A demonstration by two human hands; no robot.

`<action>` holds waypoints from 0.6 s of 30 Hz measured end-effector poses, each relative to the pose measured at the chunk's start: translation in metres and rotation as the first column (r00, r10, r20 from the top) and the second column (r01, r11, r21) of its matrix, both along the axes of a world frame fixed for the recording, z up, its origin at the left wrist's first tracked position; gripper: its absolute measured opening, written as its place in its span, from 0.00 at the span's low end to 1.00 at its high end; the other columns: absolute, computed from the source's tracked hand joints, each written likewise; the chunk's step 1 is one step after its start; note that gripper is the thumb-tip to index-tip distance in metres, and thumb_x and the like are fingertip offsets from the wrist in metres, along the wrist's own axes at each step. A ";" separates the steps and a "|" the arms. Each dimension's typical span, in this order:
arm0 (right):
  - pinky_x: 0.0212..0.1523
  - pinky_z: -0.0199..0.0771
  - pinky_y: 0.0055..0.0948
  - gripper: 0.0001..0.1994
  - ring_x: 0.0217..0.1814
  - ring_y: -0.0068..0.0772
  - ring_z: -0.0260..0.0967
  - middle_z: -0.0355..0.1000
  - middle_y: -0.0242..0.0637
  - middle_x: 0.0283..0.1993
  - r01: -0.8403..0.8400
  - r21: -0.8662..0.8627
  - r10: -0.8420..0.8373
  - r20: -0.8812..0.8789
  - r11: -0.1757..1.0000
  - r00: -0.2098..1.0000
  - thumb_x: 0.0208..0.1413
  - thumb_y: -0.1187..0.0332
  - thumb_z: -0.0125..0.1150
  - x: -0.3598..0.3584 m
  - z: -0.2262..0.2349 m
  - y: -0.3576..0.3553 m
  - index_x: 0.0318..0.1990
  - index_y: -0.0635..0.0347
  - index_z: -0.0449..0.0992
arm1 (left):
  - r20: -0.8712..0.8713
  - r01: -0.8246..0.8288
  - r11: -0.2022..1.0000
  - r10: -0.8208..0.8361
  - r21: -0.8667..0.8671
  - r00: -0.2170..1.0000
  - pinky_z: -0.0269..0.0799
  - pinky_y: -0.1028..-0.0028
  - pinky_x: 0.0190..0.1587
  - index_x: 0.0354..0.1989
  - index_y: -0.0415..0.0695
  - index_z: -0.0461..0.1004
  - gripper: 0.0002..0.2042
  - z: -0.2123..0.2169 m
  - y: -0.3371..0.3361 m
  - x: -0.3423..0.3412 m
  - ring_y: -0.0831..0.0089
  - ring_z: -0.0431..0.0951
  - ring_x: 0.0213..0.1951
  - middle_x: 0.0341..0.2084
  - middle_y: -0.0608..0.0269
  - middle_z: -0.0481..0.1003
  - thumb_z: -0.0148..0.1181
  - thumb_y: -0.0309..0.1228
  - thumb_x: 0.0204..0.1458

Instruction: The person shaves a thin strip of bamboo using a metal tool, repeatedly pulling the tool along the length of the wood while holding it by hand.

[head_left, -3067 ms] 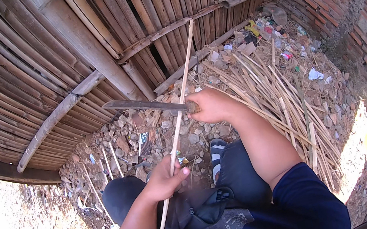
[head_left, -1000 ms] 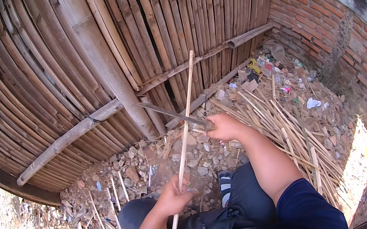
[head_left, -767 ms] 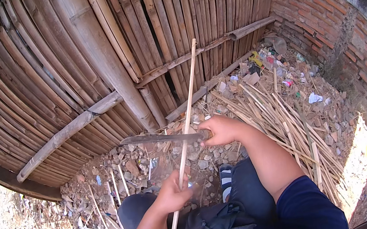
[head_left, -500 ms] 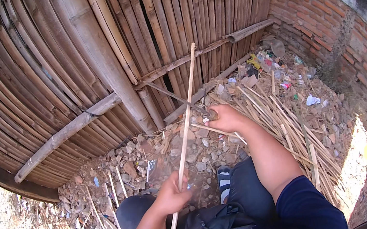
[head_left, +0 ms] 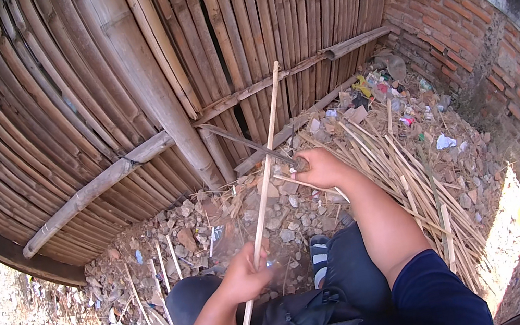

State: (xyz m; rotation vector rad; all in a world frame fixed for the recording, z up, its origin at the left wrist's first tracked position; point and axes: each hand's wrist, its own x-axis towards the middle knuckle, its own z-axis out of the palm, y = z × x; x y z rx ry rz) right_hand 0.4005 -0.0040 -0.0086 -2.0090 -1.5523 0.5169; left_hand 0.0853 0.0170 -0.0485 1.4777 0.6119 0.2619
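Observation:
A long, pale bamboo strip [head_left: 266, 186] slants up and away from my lap, its far end well above the rubble. My left hand [head_left: 244, 275] is closed around its lower part. Ahead and to the right, my right hand [head_left: 318, 170] grips the handle of a long, narrow, dark-bladed knife [head_left: 233, 137]. The blade points left and slightly upward, crossing the strip about midway between my left hand and the strip's far end. Whether the edge bites into the strip cannot be told from here.
A heap of split bamboo strips [head_left: 411, 191] lies on the right. Stones and litter [head_left: 174, 230] cover the ground before my knees; a few thin strips [head_left: 141, 309] lie left. A bamboo wall [head_left: 275, 13] stands ahead, meeting a brick wall [head_left: 442, 12] at the right.
The knife's tip has dropped a little and shifted slightly left. My left hand and the bamboo strip stay nearly where they were.

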 end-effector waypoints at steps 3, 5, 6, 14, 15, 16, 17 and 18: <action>0.48 0.74 0.41 0.25 0.45 0.50 0.76 0.77 0.53 0.40 0.107 -0.027 -0.109 -0.058 0.994 0.992 0.47 0.58 0.68 0.005 -0.001 -0.001 0.51 0.61 0.76 | -0.006 0.021 0.997 -0.020 0.081 1.000 0.59 0.79 0.21 0.41 0.45 0.62 0.16 -0.001 0.000 0.001 0.85 0.64 0.21 0.22 0.73 0.65 0.61 0.20 0.48; 0.47 0.74 0.42 0.25 0.45 0.51 0.76 0.77 0.53 0.41 0.073 -0.064 -0.076 -0.046 0.995 0.996 0.47 0.58 0.68 0.000 -0.004 0.000 0.51 0.62 0.76 | -0.028 0.015 0.999 -0.014 0.040 1.000 0.60 0.79 0.23 0.40 0.45 0.62 0.16 0.001 0.001 0.002 0.86 0.64 0.23 0.23 0.73 0.65 0.62 0.19 0.47; 0.47 0.74 0.43 0.25 0.45 0.51 0.76 0.77 0.53 0.42 0.061 -0.077 -0.064 -0.044 0.995 0.997 0.47 0.57 0.68 -0.005 -0.004 0.001 0.51 0.62 0.76 | -0.053 0.004 1.000 -0.004 0.001 0.999 0.61 0.80 0.26 0.38 0.45 0.62 0.16 0.003 0.001 0.002 0.86 0.64 0.24 0.24 0.74 0.65 0.62 0.18 0.47; 0.44 0.74 0.44 0.21 0.44 0.52 0.76 0.76 0.50 0.36 -0.258 -0.221 0.281 0.083 0.941 0.956 0.45 0.56 0.70 -0.032 0.013 0.003 0.45 0.57 0.77 | -0.057 -0.019 1.000 0.020 0.023 0.998 0.60 0.79 0.24 0.40 0.44 0.62 0.16 -0.008 0.001 0.000 0.86 0.64 0.24 0.23 0.74 0.65 0.62 0.19 0.47; 0.45 0.74 0.43 0.23 0.44 0.51 0.76 0.77 0.51 0.37 -0.276 -0.176 0.286 0.034 0.945 0.957 0.45 0.56 0.70 -0.023 0.006 0.004 0.47 0.58 0.77 | -0.004 -0.008 0.999 0.008 0.041 1.000 0.60 0.79 0.23 0.41 0.44 0.63 0.16 -0.010 0.002 0.001 0.85 0.65 0.22 0.22 0.73 0.66 0.63 0.21 0.47; 0.45 0.74 0.43 0.23 0.44 0.51 0.76 0.77 0.51 0.37 -0.272 -0.176 0.283 0.038 0.946 0.958 0.45 0.56 0.70 -0.015 -0.002 0.004 0.47 0.58 0.77 | 0.000 -0.004 0.999 0.004 0.041 1.000 0.60 0.79 0.23 0.41 0.44 0.63 0.16 -0.009 0.002 0.000 0.85 0.65 0.22 0.22 0.73 0.66 0.63 0.21 0.47; 0.46 0.74 0.41 0.25 0.44 0.51 0.76 0.77 0.51 0.38 -0.165 -0.118 0.168 0.021 0.979 0.985 0.45 0.56 0.70 -0.009 -0.006 0.005 0.49 0.59 0.77 | -0.019 -0.001 0.999 0.002 0.034 1.000 0.60 0.79 0.23 0.41 0.44 0.63 0.16 -0.002 0.001 0.001 0.85 0.65 0.22 0.22 0.73 0.66 0.63 0.21 0.47; 0.46 0.74 0.39 0.27 0.44 0.51 0.76 0.77 0.52 0.40 -0.053 -0.062 0.053 -0.002 0.997 0.999 0.45 0.56 0.71 -0.003 -0.008 0.004 0.51 0.60 0.76 | -0.038 0.002 1.000 -0.001 0.026 0.999 0.60 0.79 0.23 0.41 0.44 0.63 0.16 0.001 0.001 0.001 0.85 0.65 0.23 0.22 0.73 0.66 0.63 0.22 0.47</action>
